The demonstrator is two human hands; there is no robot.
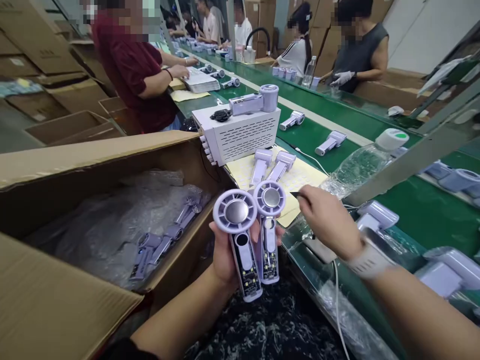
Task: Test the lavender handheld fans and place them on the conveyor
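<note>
Grip, Surfaces and Orientation

The left hand point(222, 255) is closed around the left fan point(245, 262) and the right fan point(270, 245), side by side above the lap, next to the open cardboard carton point(67, 300). Each has a round, spoked head of smooth lilac plastic with a metallic disc at its centre, and a straight handle with a raised oblong panel and visible circuitry. Both heads point forward, away from the body, faces towards the wearer; both bases point back to the lap. The left fan's long axis slants from upper left to lower right; the right fan's runs nearly vertical in the view. The right hand point(326, 220) pinches a slim dark object point(295, 194); its far end cannot be made out. Beyond, a flat yellow sheet point(309, 175) bears two more fans point(281, 167), beside a slotted white box point(247, 135)
</note>
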